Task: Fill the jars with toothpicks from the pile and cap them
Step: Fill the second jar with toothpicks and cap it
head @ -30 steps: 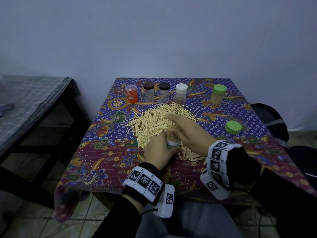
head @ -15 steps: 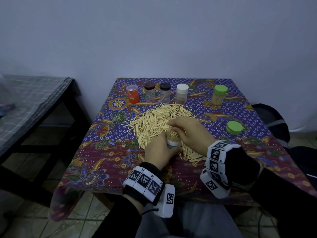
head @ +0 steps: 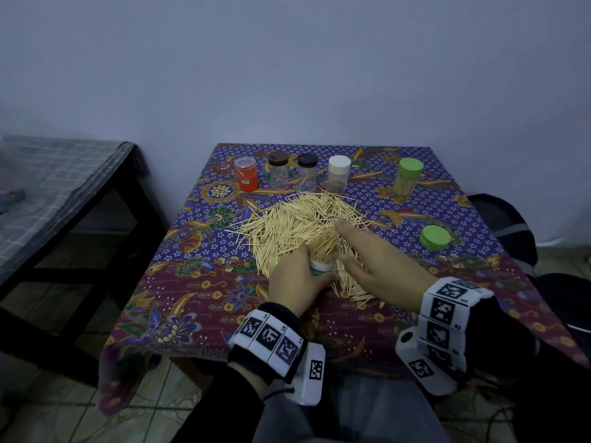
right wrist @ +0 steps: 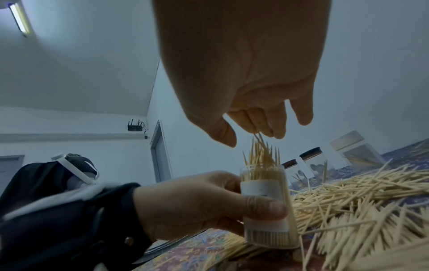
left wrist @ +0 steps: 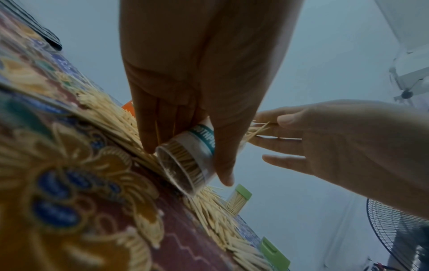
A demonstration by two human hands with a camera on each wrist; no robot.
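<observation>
Dim, bluish light throughout; colours muted. A ceiling tube lamp glows top left in the right wrist view, the only visible source. Shadows soft. Tablecloth close to the left wrist lens badly blurred. Foreground toothpicks smeared. Strong wide-angle bending at frame edges. Palms backlit, dark.

Six jars, one loose green cap, one toothpick pile.
</observation>
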